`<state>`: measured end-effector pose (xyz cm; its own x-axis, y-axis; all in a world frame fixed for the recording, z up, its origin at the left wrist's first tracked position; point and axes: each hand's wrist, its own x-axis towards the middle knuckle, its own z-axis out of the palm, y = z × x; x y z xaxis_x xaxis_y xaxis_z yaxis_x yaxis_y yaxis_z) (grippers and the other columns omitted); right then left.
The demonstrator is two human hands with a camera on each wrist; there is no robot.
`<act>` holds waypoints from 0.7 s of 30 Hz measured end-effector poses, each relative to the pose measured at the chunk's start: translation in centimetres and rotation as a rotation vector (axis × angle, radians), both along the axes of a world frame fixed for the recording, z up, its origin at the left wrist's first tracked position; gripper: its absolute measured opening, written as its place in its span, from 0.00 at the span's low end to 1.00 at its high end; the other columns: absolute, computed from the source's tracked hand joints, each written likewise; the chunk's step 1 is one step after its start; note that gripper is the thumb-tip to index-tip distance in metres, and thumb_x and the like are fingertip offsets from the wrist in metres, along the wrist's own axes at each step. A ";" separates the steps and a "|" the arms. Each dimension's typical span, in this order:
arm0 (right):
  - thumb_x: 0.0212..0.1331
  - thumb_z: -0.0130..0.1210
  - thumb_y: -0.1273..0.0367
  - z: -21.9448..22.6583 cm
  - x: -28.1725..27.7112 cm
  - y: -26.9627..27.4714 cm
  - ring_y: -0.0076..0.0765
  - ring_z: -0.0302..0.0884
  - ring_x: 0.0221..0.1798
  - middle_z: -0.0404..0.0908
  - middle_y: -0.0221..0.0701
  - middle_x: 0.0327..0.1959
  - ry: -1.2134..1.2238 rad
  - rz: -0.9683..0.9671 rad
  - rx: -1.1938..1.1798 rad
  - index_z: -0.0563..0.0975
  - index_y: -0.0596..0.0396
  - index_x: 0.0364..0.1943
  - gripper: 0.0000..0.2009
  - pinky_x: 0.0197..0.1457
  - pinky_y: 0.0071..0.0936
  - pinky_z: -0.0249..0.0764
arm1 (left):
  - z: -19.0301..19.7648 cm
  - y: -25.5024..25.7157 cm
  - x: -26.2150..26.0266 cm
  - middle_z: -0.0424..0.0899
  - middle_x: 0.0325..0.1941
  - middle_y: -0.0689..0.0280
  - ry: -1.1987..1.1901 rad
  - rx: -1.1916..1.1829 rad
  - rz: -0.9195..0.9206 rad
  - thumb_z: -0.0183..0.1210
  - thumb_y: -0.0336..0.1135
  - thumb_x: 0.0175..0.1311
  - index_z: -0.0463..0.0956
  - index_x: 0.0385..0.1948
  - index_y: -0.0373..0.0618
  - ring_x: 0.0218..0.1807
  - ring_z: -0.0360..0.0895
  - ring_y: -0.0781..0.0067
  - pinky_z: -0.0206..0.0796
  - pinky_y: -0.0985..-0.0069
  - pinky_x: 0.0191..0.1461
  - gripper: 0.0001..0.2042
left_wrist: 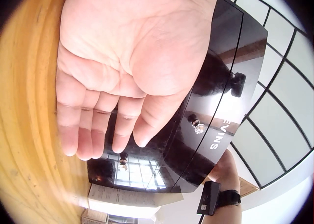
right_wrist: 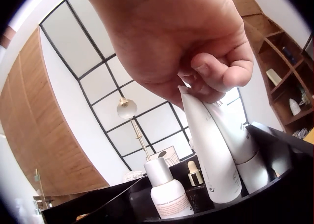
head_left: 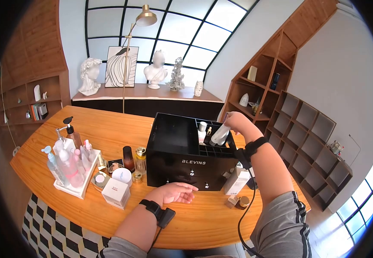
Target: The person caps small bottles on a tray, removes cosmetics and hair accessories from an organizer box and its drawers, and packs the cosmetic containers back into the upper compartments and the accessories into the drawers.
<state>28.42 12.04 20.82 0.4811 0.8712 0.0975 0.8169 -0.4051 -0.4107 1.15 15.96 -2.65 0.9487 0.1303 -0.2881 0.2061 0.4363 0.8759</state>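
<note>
A black glossy cosmetics organizer with "BLEVINS" lettering stands on the wooden table. Above its divided top section, my right hand pinches the upper end of a white squeeze tube, whose lower end is down inside a compartment. A second white tube leans close behind it under the fingers. Beside them stand a white bottle with a silver cap and a small dropper bottle. My left hand lies in front of the drawers, its fingers extended and holding nothing.
At left, a white tray carries several pump and pink bottles. Jars, a white box and brown and yellow bottles stand left of the organizer. Right of it are a tall white carton and small jars. A cable hangs from the right wrist.
</note>
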 end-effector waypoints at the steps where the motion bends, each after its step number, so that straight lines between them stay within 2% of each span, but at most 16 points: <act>1: 0.52 0.55 0.68 0.2 -0.1 -0.2 0.35 0.75 0.18 0.78 0.39 0.26 0.001 0.000 0.001 0.78 0.64 0.36 0.13 0.20 0.30 0.72 | 0.1 0.0 0.0 0.79 0.42 0.62 0.010 0.004 0.007 0.50 0.33 0.71 0.70 0.58 0.41 0.47 0.78 0.68 0.71 0.69 0.56 0.16; 3: 0.52 0.54 0.68 0.6 0.0 -0.8 0.37 0.75 0.17 0.79 0.41 0.25 -0.023 0.008 0.130 0.79 0.63 0.36 0.12 0.19 0.31 0.73 | 0.1 -0.2 0.0 0.79 0.43 0.62 0.024 0.006 0.011 0.50 0.33 0.71 0.70 0.58 0.41 0.48 0.78 0.68 0.71 0.69 0.56 0.16; 4: 0.53 0.51 0.70 0.6 0.8 -0.6 0.50 0.82 0.24 0.82 0.48 0.31 -0.139 0.023 0.189 0.80 0.65 0.34 0.11 0.23 0.37 0.77 | 0.2 -0.2 0.0 0.79 0.43 0.62 0.029 0.014 0.018 0.50 0.33 0.71 0.70 0.58 0.41 0.48 0.78 0.69 0.71 0.69 0.57 0.16; 6: 0.54 0.52 0.69 2.7 -1.5 -2.8 0.48 0.81 0.26 0.83 0.46 0.32 0.078 -0.073 0.327 0.80 0.63 0.36 0.11 0.27 0.36 0.76 | 0.3 -0.3 0.0 0.79 0.43 0.62 0.037 0.015 0.016 0.50 0.34 0.71 0.70 0.58 0.41 0.48 0.78 0.69 0.71 0.69 0.57 0.17; 8: 0.55 0.52 0.69 3.7 -0.7 -3.4 0.45 0.81 0.30 0.82 0.44 0.30 -0.084 -0.041 0.410 0.79 0.61 0.37 0.10 0.35 0.35 0.76 | 0.5 -0.3 -0.2 0.79 0.43 0.63 0.020 0.020 0.015 0.50 0.34 0.71 0.70 0.58 0.41 0.48 0.78 0.69 0.71 0.70 0.57 0.17; 9: 0.55 0.52 0.69 4.3 -0.9 -4.1 0.42 0.80 0.34 0.82 0.42 0.29 -0.004 -0.045 0.445 0.79 0.60 0.35 0.10 0.41 0.35 0.74 | 0.1 -0.1 -0.1 0.80 0.43 0.62 0.015 0.014 0.011 0.51 0.33 0.70 0.70 0.58 0.40 0.48 0.78 0.68 0.71 0.70 0.57 0.17; 12: 0.53 0.51 0.70 5.6 -0.6 -6.7 0.41 0.79 0.32 0.81 0.40 0.28 -0.093 0.003 0.599 0.79 0.57 0.34 0.08 0.39 0.33 0.73 | 0.5 -0.3 -0.2 0.80 0.42 0.62 0.023 0.025 0.026 0.51 0.33 0.70 0.70 0.58 0.40 0.47 0.78 0.68 0.72 0.69 0.56 0.17; 14: 0.52 0.51 0.70 6.0 -1.1 -9.4 0.37 0.78 0.31 0.79 0.37 0.26 -0.022 0.013 0.675 0.79 0.55 0.35 0.08 0.38 0.32 0.73 | 0.6 -0.4 -0.3 0.80 0.42 0.61 0.014 0.017 0.027 0.50 0.33 0.70 0.71 0.57 0.39 0.47 0.78 0.68 0.72 0.69 0.56 0.17; 15: 0.53 0.51 0.70 6.0 -1.2 -11.0 0.32 0.77 0.31 0.78 0.34 0.25 -0.006 0.007 0.665 0.78 0.55 0.36 0.08 0.37 0.30 0.72 | 0.6 -0.4 -0.3 0.80 0.42 0.61 0.009 0.024 0.034 0.51 0.33 0.70 0.71 0.57 0.39 0.47 0.79 0.67 0.72 0.69 0.56 0.16; 16: 0.54 0.51 0.71 6.6 -3.6 -13.4 0.29 0.75 0.32 0.77 0.31 0.25 0.029 -0.039 0.609 0.77 0.55 0.36 0.08 0.38 0.28 0.71 | 0.6 -0.5 -0.3 0.80 0.42 0.60 0.007 0.030 0.037 0.51 0.33 0.70 0.71 0.57 0.39 0.47 0.79 0.67 0.72 0.69 0.55 0.16; 19: 0.55 0.51 0.72 5.2 -4.5 -18.1 0.27 0.74 0.34 0.77 0.31 0.28 -0.011 -0.035 0.598 0.76 0.55 0.36 0.06 0.40 0.26 0.70 | 0.5 -0.3 -0.3 0.80 0.43 0.58 0.010 0.020 0.033 0.51 0.34 0.70 0.71 0.56 0.38 0.46 0.79 0.66 0.73 0.69 0.55 0.16; 21: 0.56 0.51 0.73 4.2 -5.3 -21.0 0.27 0.73 0.36 0.77 0.31 0.31 0.025 -0.079 0.509 0.76 0.56 0.36 0.05 0.42 0.25 0.70 | 0.9 -0.5 -0.4 0.80 0.44 0.57 0.009 0.017 0.040 0.50 0.33 0.70 0.71 0.56 0.38 0.46 0.78 0.67 0.73 0.69 0.56 0.16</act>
<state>23.08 -8.93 24.99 0.5512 0.6773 0.4872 0.7790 -0.2087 -0.5913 0.72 15.44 -1.72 0.9400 0.1730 -0.2941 0.1966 0.4296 0.8813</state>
